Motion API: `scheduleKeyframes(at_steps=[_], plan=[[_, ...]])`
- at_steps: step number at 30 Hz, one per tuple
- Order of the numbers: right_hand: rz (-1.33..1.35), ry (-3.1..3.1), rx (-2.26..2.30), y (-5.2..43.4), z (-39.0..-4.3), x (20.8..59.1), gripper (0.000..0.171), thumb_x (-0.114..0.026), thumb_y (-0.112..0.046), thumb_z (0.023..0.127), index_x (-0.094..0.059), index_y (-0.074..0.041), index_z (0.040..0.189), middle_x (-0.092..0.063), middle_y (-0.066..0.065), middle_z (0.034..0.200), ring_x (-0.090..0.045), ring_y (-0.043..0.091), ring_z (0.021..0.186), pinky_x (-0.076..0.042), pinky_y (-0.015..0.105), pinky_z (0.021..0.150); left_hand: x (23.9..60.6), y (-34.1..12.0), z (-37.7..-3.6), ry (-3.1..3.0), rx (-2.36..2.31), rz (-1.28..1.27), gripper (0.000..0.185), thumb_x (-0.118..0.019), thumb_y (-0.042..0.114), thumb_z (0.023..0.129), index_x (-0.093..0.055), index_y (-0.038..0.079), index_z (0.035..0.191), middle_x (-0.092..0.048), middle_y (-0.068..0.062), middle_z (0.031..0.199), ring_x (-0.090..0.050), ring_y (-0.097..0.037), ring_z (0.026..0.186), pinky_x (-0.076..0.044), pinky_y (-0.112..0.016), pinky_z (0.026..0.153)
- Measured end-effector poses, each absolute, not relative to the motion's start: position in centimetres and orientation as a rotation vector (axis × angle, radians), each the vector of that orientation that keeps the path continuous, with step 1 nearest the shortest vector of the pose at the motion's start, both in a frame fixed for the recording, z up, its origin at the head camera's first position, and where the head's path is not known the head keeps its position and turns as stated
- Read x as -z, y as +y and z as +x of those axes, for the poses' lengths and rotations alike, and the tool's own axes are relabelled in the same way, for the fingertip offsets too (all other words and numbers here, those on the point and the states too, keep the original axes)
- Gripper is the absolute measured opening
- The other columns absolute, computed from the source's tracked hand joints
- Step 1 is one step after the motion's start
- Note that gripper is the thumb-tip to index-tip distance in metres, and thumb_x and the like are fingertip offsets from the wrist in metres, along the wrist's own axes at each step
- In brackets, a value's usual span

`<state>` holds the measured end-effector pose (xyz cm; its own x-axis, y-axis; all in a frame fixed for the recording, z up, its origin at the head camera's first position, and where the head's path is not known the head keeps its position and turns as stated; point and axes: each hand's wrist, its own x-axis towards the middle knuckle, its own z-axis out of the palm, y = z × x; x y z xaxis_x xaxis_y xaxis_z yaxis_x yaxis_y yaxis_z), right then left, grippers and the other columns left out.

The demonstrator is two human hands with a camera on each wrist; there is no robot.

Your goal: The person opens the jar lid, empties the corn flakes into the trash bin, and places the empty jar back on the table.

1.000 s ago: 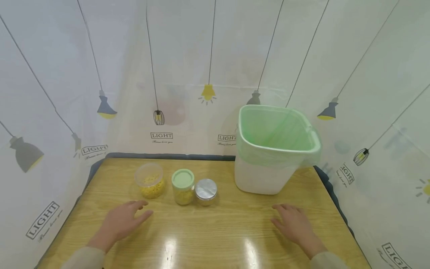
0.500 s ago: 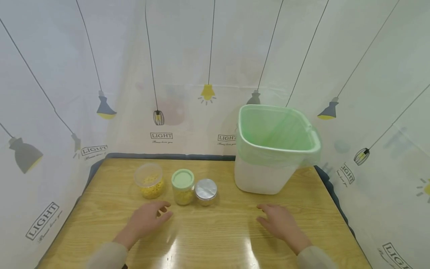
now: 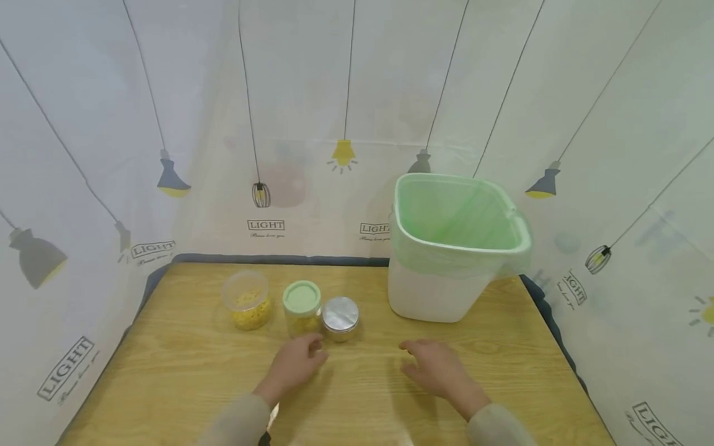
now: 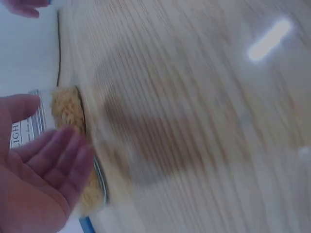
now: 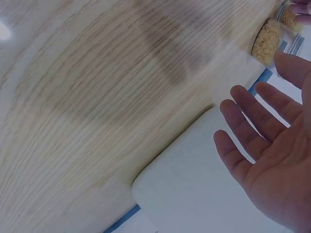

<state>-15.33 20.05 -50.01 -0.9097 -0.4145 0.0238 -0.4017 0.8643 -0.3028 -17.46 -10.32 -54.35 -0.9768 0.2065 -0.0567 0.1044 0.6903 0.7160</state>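
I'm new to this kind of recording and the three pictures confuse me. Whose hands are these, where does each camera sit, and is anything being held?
No machine here: a person works with two bare hands. The wide picture comes from a camera on the person's head, looking down at a wooden table. The other two come from cameras strapped to each wrist, so they show a palm up close and the tabletop at odd angles.

On the table stand three small jars in a row: a clear jar of yellow pieces, a green-lidded jar and a silver-lidded jar. To their right is a white bin lined with a green bag.

The left hand is open, just in front of the green-lidded jar; whether it touches is unclear. The right hand is open above the table. Neither holds anything.
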Motion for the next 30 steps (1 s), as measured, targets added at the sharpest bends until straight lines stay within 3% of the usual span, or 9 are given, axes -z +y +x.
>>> scheduleKeyframes(at_steps=[5,10,18,30], plan=[[-0.718,2.971,0.471,19.5,-15.7,50.4,0.041,-0.073,-0.024,0.086,-0.063,-0.008,0.122,-0.072,0.01,0.111,-0.069,0.026,0.096,-0.056,0.05,0.088,54.7,-8.5,-17.8,2.739,-1.244,0.089,0.049,-0.067,0.024,0.086,-0.057,0.001,0.128,-0.065,-0.017,0.124,-0.06,-0.038,0.116,-0.048,-0.055,0.1],[-0.722,2.94,0.453,19.2,-16.0,51.1,0.04,-0.07,-0.027,0.087,-0.062,-0.01,0.123,-0.071,0.008,0.115,-0.069,0.024,0.098,-0.056,0.047,0.088,55.4,-7.3,-17.9,2.749,-1.339,-0.011,0.054,-0.066,0.017,0.086,-0.051,-0.001,0.135,-0.06,-0.019,0.133,-0.055,-0.039,0.124,-0.044,-0.055,0.106],[-0.722,2.964,0.408,18.6,-16.1,51.6,0.041,-0.07,-0.031,0.087,-0.062,-0.012,0.123,-0.072,0.007,0.112,-0.07,0.024,0.096,-0.057,0.046,0.085,56.1,-5.9,-18.1,2.818,-1.352,-0.108,0.066,-0.066,0.012,0.08,-0.045,-0.002,0.141,-0.055,-0.021,0.139,-0.053,-0.041,0.127,-0.044,-0.054,0.106],[-0.732,2.934,0.407,18.4,-16.2,51.6,0.048,-0.069,-0.031,0.088,-0.057,-0.01,0.13,-0.073,0.006,0.11,-0.07,0.023,0.095,-0.058,0.044,0.082,57.2,-5.1,-20.2,2.811,-1.548,-0.172,0.082,-0.084,0.018,0.072,-0.042,0.001,0.14,-0.057,-0.021,0.135,-0.053,-0.04,0.126,-0.042,-0.056,0.108]])
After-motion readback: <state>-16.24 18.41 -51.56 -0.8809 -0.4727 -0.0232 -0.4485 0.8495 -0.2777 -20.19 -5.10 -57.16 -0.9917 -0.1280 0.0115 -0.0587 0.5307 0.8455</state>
